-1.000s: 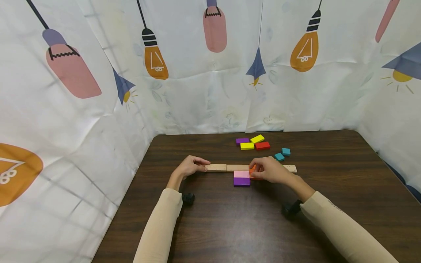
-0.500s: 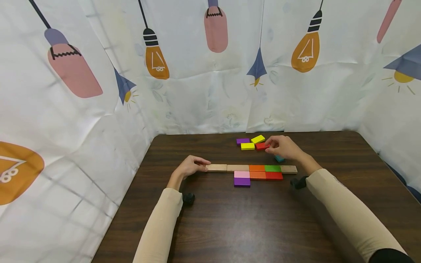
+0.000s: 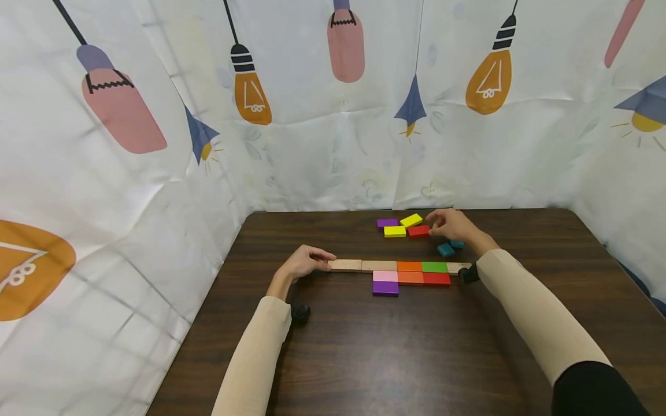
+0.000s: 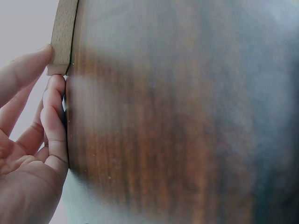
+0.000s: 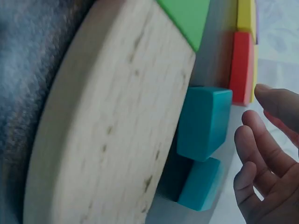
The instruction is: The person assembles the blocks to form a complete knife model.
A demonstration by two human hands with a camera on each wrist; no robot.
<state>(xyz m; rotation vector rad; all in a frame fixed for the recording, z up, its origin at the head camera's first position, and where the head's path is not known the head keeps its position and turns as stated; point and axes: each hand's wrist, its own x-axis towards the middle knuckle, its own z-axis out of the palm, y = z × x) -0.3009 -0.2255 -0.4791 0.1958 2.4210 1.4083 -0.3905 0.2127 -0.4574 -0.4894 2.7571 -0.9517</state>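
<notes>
My left hand rests at the left end of a row of flat blocks, its thumb and fingertips touching a plain wooden block. That row continues with another wooden block, an orange block, a green block and a partly covered wooden block. Against its near side lie pink, orange and red blocks, with a purple block nearest me. My right hand hovers beside a loose red block, fingers loosely bent and nothing visible between them.
Beyond the row lie two yellow blocks and a purple block, close to the loose red one. Two teal blocks sit below my right hand. A printed cloth hangs behind the dark table.
My right hand has left the orange blocks in the row and moved back to beside the loose red block. My left hand has stayed at the row's left end.
</notes>
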